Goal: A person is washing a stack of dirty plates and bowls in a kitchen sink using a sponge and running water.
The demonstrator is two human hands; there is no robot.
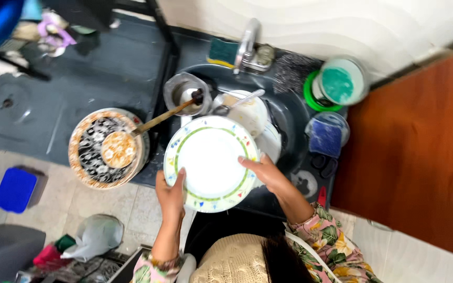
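Standing at a dark sink set into a dark counter, a person holds a round white plate with a green ring and coloured rim marks over the basin's near edge. The plate is presented face up to the camera, roughly level, directly between the two hands and ahead of the torso.

Left hand: closed on the plate's near-left rim, thumb lying over the upper face, fingers hidden beneath. Right hand: closed on the right rim, fingertips curled over the edge onto the face. Both grips are narrow and pinch the rim; the plate is carried by both, neither hand noticeably nearer its centre. Being round, it has no long axis; the line between the grips runs left to right, slightly tilted.

Inside the basin, beyond the plate, lie further white dishes with a spoon resting across, and a metal cup. On the counter to the left sits a patterned bowl holding a ladle whose handle points toward the cup. A faucet stands at the back, a green-lidded tub to the right.
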